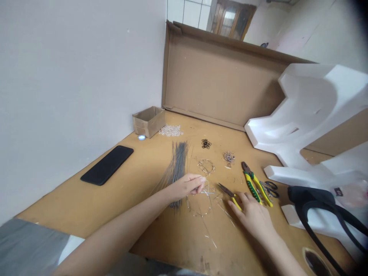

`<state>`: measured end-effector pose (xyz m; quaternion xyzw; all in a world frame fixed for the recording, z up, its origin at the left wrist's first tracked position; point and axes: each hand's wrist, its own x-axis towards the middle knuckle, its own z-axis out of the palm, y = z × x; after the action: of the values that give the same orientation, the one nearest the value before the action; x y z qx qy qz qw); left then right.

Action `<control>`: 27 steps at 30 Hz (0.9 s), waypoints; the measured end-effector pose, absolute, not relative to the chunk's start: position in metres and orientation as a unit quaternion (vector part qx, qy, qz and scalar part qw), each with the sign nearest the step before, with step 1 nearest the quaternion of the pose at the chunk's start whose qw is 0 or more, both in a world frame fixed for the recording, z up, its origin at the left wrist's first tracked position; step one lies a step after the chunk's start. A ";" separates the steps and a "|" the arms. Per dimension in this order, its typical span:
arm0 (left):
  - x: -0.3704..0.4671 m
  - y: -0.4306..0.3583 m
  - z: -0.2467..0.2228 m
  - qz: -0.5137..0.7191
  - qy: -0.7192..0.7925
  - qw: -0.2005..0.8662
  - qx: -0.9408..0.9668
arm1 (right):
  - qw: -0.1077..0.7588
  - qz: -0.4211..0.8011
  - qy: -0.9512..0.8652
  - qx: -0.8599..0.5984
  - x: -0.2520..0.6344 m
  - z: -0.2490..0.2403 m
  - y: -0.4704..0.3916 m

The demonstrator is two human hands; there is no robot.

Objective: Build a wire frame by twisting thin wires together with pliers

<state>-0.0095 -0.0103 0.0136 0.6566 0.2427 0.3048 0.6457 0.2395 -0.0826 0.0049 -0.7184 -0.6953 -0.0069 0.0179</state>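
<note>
My left hand (194,184) is closed in a pinch, with a thin bent wire (207,185) at its fingertips. Under that forearm and wrist lies a bundle of straight grey wires (179,161). My right hand (253,214) has its fingers around the yellow handles of small needle-nose pliers (227,190), whose dark jaws point toward my left hand. Between and below the hands are a wire ring (199,215) and loose wire bits (227,214). Just beyond is another wire ring with small beads (206,166).
Green-and-yellow combination pliers (251,184) and black-handled scissors (271,188) lie right. Farther back are black rings (206,143), a wire cluster (229,156), clear beads (171,130) and a small cardboard box (149,120). A black phone (107,165) lies left; white foam (310,96) stands right.
</note>
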 end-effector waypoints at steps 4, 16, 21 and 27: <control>-0.009 -0.013 0.015 0.302 0.226 0.670 0.640 | 0.016 -0.031 -0.692 -0.721 0.239 -0.016 -0.081; -0.007 -0.014 0.013 0.267 0.243 0.633 0.684 | 0.299 0.485 -0.643 -0.511 0.193 0.028 -0.067; -0.003 -0.009 0.002 0.301 0.310 0.599 0.675 | 0.334 0.597 -0.564 -0.463 0.172 0.018 -0.055; 0.000 -0.003 -0.005 0.289 0.313 0.641 0.638 | 0.356 0.595 -0.533 -0.485 0.184 0.011 -0.055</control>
<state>0.0000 -0.0027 -0.0054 0.6377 0.3134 0.2891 0.6415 0.1836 -0.0547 0.0112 -0.4854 -0.5329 0.5949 0.3557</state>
